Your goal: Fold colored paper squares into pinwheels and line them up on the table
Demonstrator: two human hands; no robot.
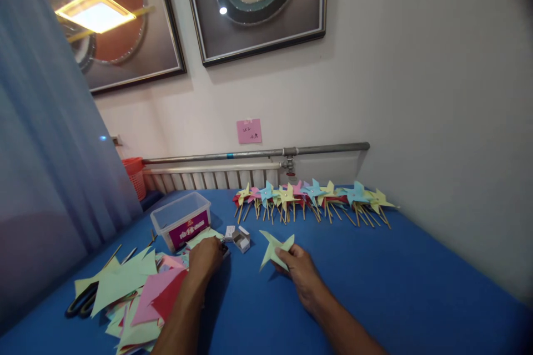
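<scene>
- Pinwheel (275, 249), green, pinched in my right hand (300, 273), no stick yet.
- Left hand (205, 258) reaching at small boxes (238, 237) (grip unclear).
- Finished row (312, 199) upper centre; paper pile (133, 294) lower left remains.

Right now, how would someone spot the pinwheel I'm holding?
On the blue table, ahead of the pinwheel row by the wall, the right hand grips a pale green pinwheel. Unlike those, it lies alone and shows no stick.
</scene>
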